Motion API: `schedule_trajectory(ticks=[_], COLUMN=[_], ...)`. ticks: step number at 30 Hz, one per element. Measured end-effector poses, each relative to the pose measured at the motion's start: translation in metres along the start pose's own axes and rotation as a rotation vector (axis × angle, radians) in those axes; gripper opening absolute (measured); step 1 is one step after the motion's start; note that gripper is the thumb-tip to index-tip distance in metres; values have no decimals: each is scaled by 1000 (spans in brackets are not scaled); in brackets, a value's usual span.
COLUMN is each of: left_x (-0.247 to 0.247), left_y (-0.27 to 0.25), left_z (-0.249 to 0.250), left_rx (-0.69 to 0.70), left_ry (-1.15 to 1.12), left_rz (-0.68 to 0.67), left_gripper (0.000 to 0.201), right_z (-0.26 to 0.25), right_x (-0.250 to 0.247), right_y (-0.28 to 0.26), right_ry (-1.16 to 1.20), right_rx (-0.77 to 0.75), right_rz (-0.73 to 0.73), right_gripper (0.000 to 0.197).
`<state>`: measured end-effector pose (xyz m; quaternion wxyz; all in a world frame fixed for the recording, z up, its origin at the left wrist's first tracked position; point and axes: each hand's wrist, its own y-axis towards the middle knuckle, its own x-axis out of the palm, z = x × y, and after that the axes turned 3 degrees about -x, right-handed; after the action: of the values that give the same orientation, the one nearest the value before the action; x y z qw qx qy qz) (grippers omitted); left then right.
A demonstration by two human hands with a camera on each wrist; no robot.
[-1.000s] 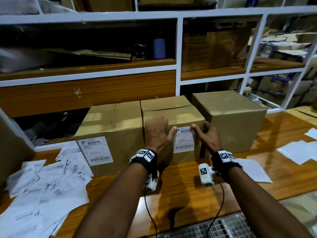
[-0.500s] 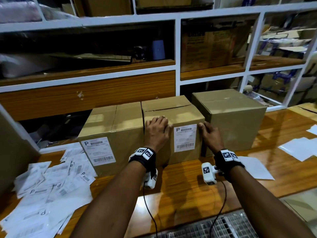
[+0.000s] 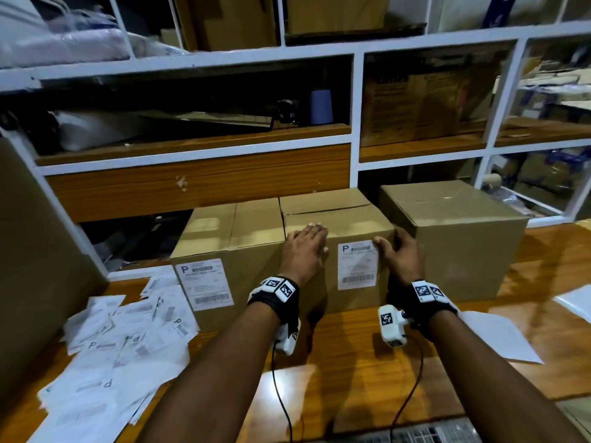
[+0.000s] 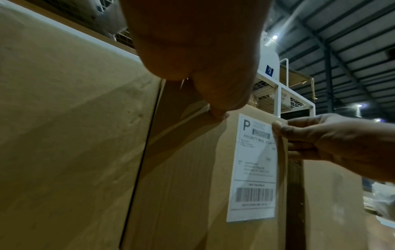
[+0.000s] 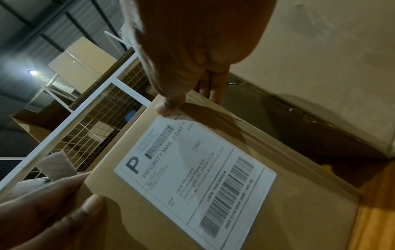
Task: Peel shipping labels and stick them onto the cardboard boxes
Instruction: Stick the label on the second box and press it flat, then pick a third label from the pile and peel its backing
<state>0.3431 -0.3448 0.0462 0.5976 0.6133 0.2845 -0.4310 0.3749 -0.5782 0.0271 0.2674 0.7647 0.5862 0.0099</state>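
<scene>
Three cardboard boxes stand in a row on the wooden table. The middle box (image 3: 329, 295) carries a white shipping label (image 3: 357, 265) flat on its front face, also plain in the wrist views (image 4: 254, 169) (image 5: 192, 177). My left hand (image 3: 303, 251) lies over the box's top front edge left of the label, fingers straight on the top. My right hand (image 3: 401, 257) wraps the box's right front edge, its thumb (image 5: 169, 104) pressing the label's upper right corner. The left box (image 3: 230, 238) bears its own label (image 3: 206, 284). The right box (image 3: 457, 241) shows no label.
A loose heap of label sheets (image 3: 121, 350) covers the table's left part. White sheets (image 3: 499, 337) lie to the right behind my right wrist. A white-framed shelf unit (image 3: 355, 123) stands close behind the boxes. A big brown carton (image 3: 35, 257) rises at far left.
My left hand slid from the label's left edge up onto the box's top. My right thumb stayed at the label's upper right corner while the fingers settled round the box's edge.
</scene>
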Motion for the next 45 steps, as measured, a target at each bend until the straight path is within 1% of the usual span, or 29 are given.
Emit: schedule_trajectory(ticks=[2, 5, 7, 8, 9, 10, 11, 13, 16, 18, 20, 23, 28, 31, 34, 36, 39, 40, 42, 44, 45], left_x=[-4, -16, -27, -34, -41, -48, -55, -69, -89, -99, -104, -105, -109, -112, -115, -118, -119, -118, -120, -117, -116], left_y=[2, 2, -5, -11, -18, -26, -35, -54, -86, -109, -137, -176, -232, -261, -292, -311, -344, -351, -365, -375, -378], left_z=[-1, -4, -9, -12, -17, -22, -29, -46, -77, -98, -118, -144, -182, -212, -245, -263, -296, -304, -323, -343, -348], left_rx=[-16, -14, 7, 28, 53, 75, 72, -17, -181, -275, -358, -499, -733, -925, -1093, -1150, -1181, -1193, -1238, -1237, -1225], left_ry=[-43, -129, -213, -237, -235, -218, -215, -232, -173, -253, -355, -390, -442, -470, -530, -537, -510, -507, -512, -508, -505], left_rz=[-33, -144, -195, -181, -127, -54, 32, 174, 289, 370, 425, 423, 391, 333, 252, 221, 133, 105, 48, -5, -21], left_gripper=[52, 57, 58, 54, 48, 41, 34, 25, 21, 16, 13, 15, 18, 23, 22, 28, 42, 40, 26, 45, 49], right_z=[1, -1, -3, -5, -8, -10, -14, -23, -37, -46, -53, -62, -79, -92, -110, -120, -134, -136, -140, -141, -140], right_x=[0, -3, -5, -5, -6, -5, -4, -1, 6, 11, 21, 39, 80, 113, 155, 184, 235, 248, 278, 304, 313], right_y=[0, 0, 2, 2, 1, 0, -1, -4, -9, -15, -26, -44, -80, -106, -135, -154, -187, -196, -214, -230, -237], right_ry=[14, 11, 36, 21, -15, -51, -75, -85, -125, -131, -107, -43, 76, 106, 77, 61, 4, -21, -59, -148, -203], right_rx=[-24, 1, 34, 47, 54, 47, 19, -57, -166, -224, -257, -311, -352, -377, -396, -381, -306, -295, -278, -273, -272], right_rz=[7, -20, -55, -59, -41, 1, 56, 154, 238, 251, 225, 173, 0, -180, -376, -504, -699, -751, -869, -982, -1012], right_gripper=[21, 21, 27, 37, 50, 57, 58, 50, 40, 35, 31, 27, 23, 15, 10, 8, 9, 11, 18, 29, 35])
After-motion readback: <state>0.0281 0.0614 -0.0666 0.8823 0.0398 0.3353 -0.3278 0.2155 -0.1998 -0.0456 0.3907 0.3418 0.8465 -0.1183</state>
